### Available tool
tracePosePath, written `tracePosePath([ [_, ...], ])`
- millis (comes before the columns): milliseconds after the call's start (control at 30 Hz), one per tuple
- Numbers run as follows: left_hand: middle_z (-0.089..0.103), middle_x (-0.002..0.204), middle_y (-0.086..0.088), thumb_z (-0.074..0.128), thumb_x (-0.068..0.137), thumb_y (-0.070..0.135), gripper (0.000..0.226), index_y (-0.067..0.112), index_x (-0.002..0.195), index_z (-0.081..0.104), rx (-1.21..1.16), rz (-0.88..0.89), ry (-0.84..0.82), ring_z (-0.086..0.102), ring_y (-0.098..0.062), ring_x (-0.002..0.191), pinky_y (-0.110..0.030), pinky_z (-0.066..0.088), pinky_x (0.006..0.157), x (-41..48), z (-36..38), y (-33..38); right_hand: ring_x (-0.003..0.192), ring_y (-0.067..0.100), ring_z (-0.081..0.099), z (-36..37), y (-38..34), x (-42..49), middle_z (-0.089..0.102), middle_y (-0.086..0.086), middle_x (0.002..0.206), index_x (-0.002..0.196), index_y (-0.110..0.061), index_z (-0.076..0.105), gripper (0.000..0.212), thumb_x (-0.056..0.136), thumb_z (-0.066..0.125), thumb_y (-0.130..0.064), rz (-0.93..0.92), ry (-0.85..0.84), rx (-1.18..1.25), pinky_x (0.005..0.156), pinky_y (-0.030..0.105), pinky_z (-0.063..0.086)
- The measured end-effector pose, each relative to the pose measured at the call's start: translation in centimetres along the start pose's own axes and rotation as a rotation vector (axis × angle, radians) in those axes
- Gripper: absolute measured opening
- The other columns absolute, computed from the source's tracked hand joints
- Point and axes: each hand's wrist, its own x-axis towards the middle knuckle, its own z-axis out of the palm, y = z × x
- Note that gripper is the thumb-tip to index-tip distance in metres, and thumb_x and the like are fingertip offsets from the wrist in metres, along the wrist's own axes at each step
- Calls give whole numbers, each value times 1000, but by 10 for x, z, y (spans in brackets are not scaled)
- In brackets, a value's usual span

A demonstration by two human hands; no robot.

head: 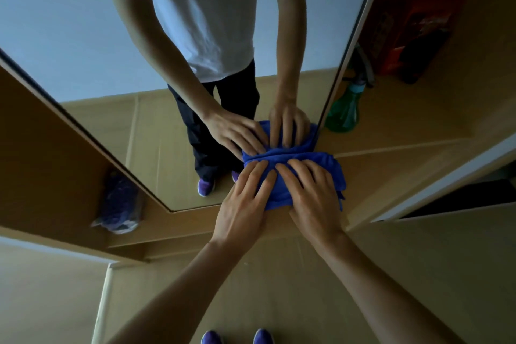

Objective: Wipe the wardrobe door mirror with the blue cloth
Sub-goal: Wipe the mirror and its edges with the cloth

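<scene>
The wardrobe door mirror (92,45) fills the upper middle of the head view and reflects a person in a white shirt. A bunched blue cloth (329,173) is pressed against the mirror's lower right part, near its right edge. My left hand (245,198) lies flat on the cloth's left side, fingers spread. My right hand (310,193) presses the cloth's middle and right side. Both hands and the cloth are mirrored just above. The cloth's lower part is hidden under my palms.
A green bottle (344,109) stands on a wooden shelf right of the mirror, with red and black items (418,25) behind it. A bagged purple item (120,204) sits in the open compartment at the left. My purple shoes (237,337) stand on the floor below.
</scene>
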Motion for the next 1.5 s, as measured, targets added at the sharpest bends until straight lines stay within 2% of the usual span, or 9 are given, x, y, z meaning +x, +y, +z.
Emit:
tracePosePath([
  [133, 50, 149, -18, 71, 85, -1, 59, 1, 141, 55, -25, -30, -13, 41, -36, 144, -43, 50, 108, -9, 21, -2, 120, 31, 55, 23, 1, -15, 62, 10, 132, 132, -13, 61, 45, 88, 68, -10, 29, -13, 21, 99, 47, 46],
  [333, 51, 150, -18, 69, 86, -2, 59, 1, 143, 54, -37, -95, -105, 42, -37, 144, -44, 53, 104, -22, 49, -9, 120, 34, 59, 48, 0, -33, 63, 12, 132, 132, -10, 63, 43, 91, 51, -12, 44, -123, 48, 99, 49, 49],
  [700, 54, 147, -17, 73, 86, -1, 57, 1, 141, 56, -63, -161, -185, 47, -35, 142, -44, 53, 105, -44, 95, -25, 119, 33, 60, 94, -3, -58, 64, 12, 130, 130, -10, 64, 41, 91, 52, -11, 73, -254, 57, 100, 49, 50],
  [867, 42, 159, -9, 62, 96, 7, 57, 9, 151, 45, -123, -243, -282, 31, -26, 151, -39, 46, 112, -49, 107, -33, 121, 30, 60, 108, -8, -66, 64, 10, 131, 131, -12, 64, 43, 88, 64, -9, 120, -337, 82, 103, 47, 48],
  [1033, 41, 158, 0, 61, 94, 8, 60, 15, 151, 43, -175, -268, -313, 30, -19, 150, -34, 46, 109, -44, 99, -32, 117, 27, 62, 102, -9, -62, 66, 6, 126, 128, -13, 65, 47, 82, 71, -3, 148, -378, 130, 102, 43, 48],
  [1133, 48, 150, 3, 65, 91, 10, 60, 19, 147, 47, -180, -295, -315, 42, -18, 139, -32, 49, 101, -39, 88, -30, 113, 25, 63, 89, -10, -54, 68, 2, 121, 126, -15, 65, 47, 81, 70, -4, 154, -448, 145, 100, 41, 48],
  [1267, 53, 139, 5, 68, 87, 12, 61, 23, 144, 49, -193, -282, -316, 48, -17, 127, -31, 49, 93, -38, 65, -24, 111, 22, 62, 60, -18, -47, 67, -3, 119, 129, -19, 62, 44, 87, 51, -24, 191, -507, 180, 95, 38, 50],
  [1400, 54, 132, 11, 71, 81, 14, 61, 28, 138, 53, -237, -277, -245, 49, -13, 121, -27, 51, 85, -46, 31, -14, 105, 20, 63, 30, -27, -48, 67, -7, 116, 130, -23, 60, 53, 79, 69, -10, 231, -559, 229, 84, 34, 52],
  [1500, 53, 131, 12, 68, 78, 15, 61, 30, 136, 52, -263, -224, -195, 51, -13, 115, -29, 53, 83, -45, 1, -5, 105, 13, 62, 3, -35, -42, 64, -13, 117, 128, -29, 56, 50, 82, 74, -20, 250, -562, 255, 79, 23, 45],
])
